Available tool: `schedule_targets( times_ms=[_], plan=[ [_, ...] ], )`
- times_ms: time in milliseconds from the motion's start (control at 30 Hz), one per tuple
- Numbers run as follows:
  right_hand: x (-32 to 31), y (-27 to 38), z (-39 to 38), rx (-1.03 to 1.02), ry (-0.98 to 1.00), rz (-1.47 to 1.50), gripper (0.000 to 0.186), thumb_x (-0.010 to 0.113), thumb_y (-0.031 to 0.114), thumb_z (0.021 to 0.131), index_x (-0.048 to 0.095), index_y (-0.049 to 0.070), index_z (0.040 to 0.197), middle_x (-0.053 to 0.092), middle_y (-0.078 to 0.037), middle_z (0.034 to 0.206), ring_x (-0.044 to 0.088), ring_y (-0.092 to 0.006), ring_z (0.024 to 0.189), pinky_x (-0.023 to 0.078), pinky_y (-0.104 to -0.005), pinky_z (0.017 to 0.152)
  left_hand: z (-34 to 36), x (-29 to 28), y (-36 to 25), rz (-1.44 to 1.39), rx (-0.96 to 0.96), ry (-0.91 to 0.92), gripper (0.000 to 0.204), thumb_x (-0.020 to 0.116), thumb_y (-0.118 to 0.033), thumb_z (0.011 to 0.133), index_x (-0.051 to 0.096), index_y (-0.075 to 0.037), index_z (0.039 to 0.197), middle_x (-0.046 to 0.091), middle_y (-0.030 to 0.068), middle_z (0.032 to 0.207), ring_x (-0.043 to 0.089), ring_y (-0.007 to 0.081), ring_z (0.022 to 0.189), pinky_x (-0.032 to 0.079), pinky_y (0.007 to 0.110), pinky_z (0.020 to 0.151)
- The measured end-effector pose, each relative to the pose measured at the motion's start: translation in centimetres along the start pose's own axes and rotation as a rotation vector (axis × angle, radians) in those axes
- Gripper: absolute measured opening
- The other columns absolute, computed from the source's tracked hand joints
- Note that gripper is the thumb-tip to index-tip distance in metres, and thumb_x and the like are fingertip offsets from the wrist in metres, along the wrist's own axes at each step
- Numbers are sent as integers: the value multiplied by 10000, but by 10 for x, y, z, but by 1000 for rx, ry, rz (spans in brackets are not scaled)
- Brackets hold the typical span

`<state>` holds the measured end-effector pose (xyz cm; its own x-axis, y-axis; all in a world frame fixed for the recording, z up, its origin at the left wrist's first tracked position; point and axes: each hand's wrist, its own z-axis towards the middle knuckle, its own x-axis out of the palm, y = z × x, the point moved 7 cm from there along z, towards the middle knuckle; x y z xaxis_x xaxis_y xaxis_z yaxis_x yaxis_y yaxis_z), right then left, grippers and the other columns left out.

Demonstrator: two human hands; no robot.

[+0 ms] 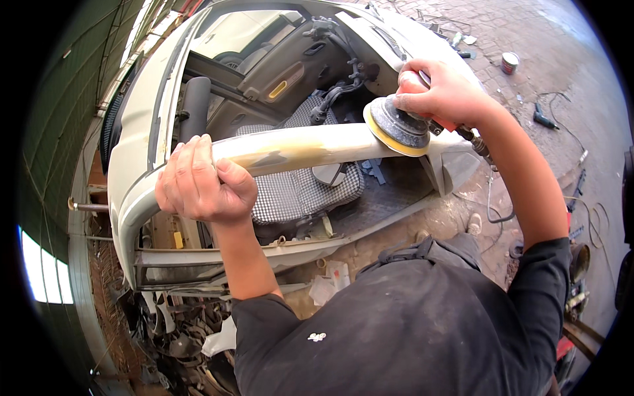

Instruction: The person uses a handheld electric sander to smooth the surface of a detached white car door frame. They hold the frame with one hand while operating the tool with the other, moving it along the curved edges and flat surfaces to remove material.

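Note:
Across the top of a stripped car's door opening runs a pale pillar (310, 145), with yellowish filler and a grey bare patch on it. My left hand (205, 178) is wrapped over the pillar's left part, fingers on its far side and thumb along the top. In my right hand (439, 92) is a round pneumatic sander (401, 122), dark and dusty with a yellow pad edge. Its pad stands tilted against the right part of the pillar. An air hose (481, 142) leads off below my right wrist. Whether the pad spins cannot be seen.
Inside the car sits a checkered seat (297, 191); loose wiring hangs near the dashboard. A tin can (509, 63) and a dark corded tool (545, 117) lie on the paved floor to the right. Scrap parts (188, 343) are piled at lower left.

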<state>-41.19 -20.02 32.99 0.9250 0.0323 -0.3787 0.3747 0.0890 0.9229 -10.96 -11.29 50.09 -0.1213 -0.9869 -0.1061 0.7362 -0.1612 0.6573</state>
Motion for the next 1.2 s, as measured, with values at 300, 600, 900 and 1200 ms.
schedule_targets(
  times_ms=[300, 600, 900, 1200],
  plan=[
    [11, 18, -79, -258, -305, -147, 461, 798, 280, 816, 623, 28, 1160, 661, -198, 1075, 683, -323, 985, 559, -438, 903, -8, 4, -2, 4, -101, -58, 374, 481, -262, 905, 805, -76, 906, 797, 36, 936, 726, 231, 940, 417, 401, 1031],
    [103, -15, -152, -569, -704, -278, 592, 895, 156, 694, 604, 52, 1199, 571, -183, 1116, 635, -358, 938, 561, -429, 806, -11, 8, 0, -12, -113, -59, 352, 478, -259, 909, 781, -80, 905, 788, 34, 941, 716, 231, 964, 367, 416, 1097],
    [10, 6, -85, -71, -367, 353, 466, 854, 266, 821, 666, 20, 1170, 716, -88, 1026, 679, -146, 928, 582, -330, 830, -6, 2, -2, 41, -128, -38, 366, 477, -242, 914, 809, -87, 920, 809, 28, 939, 736, 228, 943, 443, 396, 1009],
    [11, 56, -22, -105, 26, -64, 436, 802, 282, 794, 663, 23, 1117, 698, -87, 999, 650, -199, 959, 531, -359, 903, -8, 5, -2, 32, -136, -30, 371, 480, -237, 903, 819, -87, 914, 809, 23, 938, 734, 223, 941, 423, 382, 1025]
  ],
)
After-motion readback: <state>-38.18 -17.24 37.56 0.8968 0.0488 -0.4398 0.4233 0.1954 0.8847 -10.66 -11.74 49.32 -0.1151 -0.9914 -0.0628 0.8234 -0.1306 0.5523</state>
